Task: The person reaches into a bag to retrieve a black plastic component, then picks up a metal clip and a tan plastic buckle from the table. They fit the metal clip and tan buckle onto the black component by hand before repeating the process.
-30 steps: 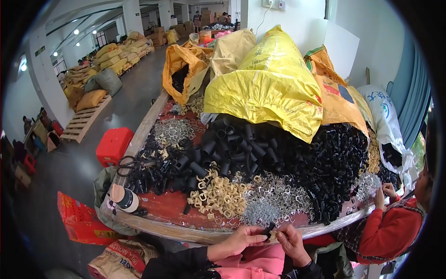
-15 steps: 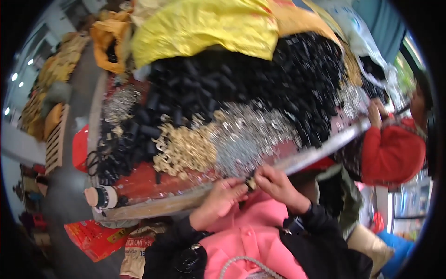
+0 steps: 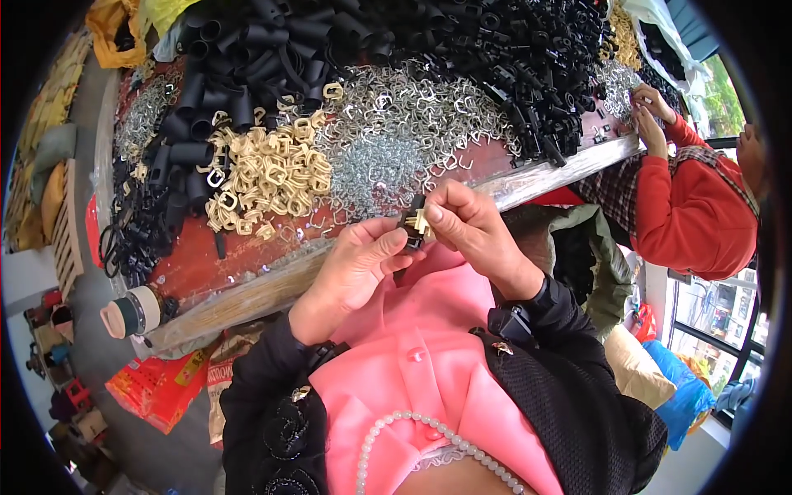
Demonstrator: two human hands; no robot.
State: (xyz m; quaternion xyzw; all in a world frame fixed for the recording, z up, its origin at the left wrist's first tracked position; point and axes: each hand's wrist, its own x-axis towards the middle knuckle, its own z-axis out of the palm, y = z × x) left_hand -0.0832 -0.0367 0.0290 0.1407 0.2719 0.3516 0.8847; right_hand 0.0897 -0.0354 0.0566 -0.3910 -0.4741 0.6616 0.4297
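Note:
My left hand (image 3: 351, 266) is closed on a small black plastic part (image 3: 412, 239), in front of my pink top and just off the table's wooden edge (image 3: 256, 299). Against that part sits a cream plastic piece (image 3: 421, 221), pinched between the thumb and fingers of my right hand (image 3: 483, 235). Whether the two pieces are joined cannot be made out. Beyond my hands lie a heap of cream plastic clips (image 3: 272, 169), a mound of small grey screws (image 3: 371, 171) and scattered silver metal clips (image 3: 392, 99).
Black plastic tubes (image 3: 280, 41) and black parts (image 3: 528, 74) cover the table's far side. A tape roll (image 3: 132, 312) stands at the left corner. At right, a co-worker in red sleeves (image 3: 689, 214) handles small pieces. An open green sack (image 3: 606, 247) hangs below the edge.
My view has tipped down, so the heaps sit higher in the picture and the yellow bag is mostly out of it. Both hands stay together, the cream piece still at the black part.

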